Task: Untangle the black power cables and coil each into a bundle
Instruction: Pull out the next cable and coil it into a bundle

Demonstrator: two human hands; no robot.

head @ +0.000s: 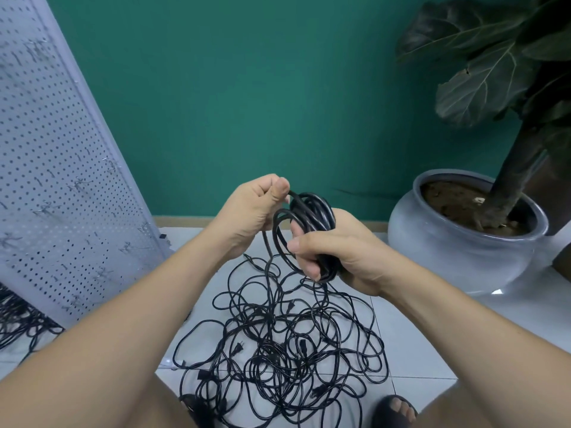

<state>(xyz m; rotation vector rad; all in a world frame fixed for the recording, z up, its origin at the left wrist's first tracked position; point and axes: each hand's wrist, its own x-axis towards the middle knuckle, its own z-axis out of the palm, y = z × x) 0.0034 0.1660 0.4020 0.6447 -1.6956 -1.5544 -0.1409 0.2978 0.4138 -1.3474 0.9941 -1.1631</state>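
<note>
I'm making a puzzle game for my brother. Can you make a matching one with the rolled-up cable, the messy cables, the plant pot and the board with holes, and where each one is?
Things:
1. coiled bundle
2. tangled cables
3. plant pot
4. pegboard

Places:
A. on the far left side
B. spread on the floor tiles
C. gripped in the right hand
D. on the right, by the green wall

Pairs: 1-C, 2-B, 3-D, 4-A
</note>
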